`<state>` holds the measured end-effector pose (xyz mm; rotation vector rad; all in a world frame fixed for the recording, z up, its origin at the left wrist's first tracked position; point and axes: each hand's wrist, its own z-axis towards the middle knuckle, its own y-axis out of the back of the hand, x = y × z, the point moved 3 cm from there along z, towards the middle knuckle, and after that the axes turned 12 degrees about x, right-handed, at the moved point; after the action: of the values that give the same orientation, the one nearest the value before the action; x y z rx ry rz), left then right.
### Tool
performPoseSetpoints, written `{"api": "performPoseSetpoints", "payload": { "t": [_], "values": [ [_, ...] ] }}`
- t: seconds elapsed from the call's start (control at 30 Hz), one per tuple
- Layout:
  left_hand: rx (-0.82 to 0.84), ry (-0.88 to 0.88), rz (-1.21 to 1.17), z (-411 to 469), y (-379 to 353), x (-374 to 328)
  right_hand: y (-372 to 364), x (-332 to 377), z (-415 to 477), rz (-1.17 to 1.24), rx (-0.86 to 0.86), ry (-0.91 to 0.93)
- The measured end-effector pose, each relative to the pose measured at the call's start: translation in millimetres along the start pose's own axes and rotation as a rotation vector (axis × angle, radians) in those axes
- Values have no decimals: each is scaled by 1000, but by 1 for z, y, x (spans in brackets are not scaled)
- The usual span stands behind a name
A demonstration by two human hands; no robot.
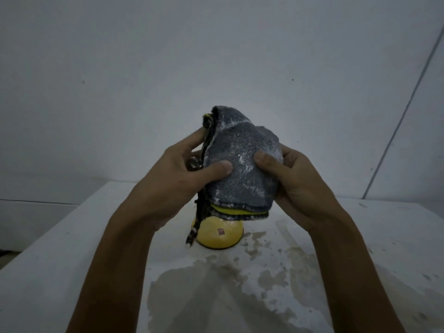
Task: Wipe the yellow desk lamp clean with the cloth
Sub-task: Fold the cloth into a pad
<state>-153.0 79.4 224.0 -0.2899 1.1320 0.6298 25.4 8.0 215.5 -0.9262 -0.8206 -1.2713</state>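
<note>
A grey terry cloth (pixel 242 162) with a yellow underside is draped over the upper part of the yellow desk lamp, hiding its head. The lamp's round yellow base (pixel 219 234) stands on the white table below. My left hand (pixel 182 174) grips the cloth's left side, thumb pressed on its front. My right hand (pixel 293 179) grips the right side, thumb also on the front. A bit of metal, perhaps the lamp's neck, shows behind my left hand (pixel 193 164).
The white table (pixel 72 248) has wet patches and stains (pixel 240 280) in front of and right of the lamp base. A plain white wall rises behind. The table's left edge drops to a lower ledge.
</note>
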Motion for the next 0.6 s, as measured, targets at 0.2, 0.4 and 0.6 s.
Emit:
{"api": "performPoseSetpoints", "payload": {
  "t": [0.2,0.4,0.6],
  "values": [
    [-252,2,183,-6,18,-3,-4,12,-6,-276,-178,60],
    [-160,-101,403,-14,28,-13,-10,17,-11,-435,71,79],
    [-200,-112,555,-17,29,-14,-6,15,-11,-770,-103,103]
  ]
}}
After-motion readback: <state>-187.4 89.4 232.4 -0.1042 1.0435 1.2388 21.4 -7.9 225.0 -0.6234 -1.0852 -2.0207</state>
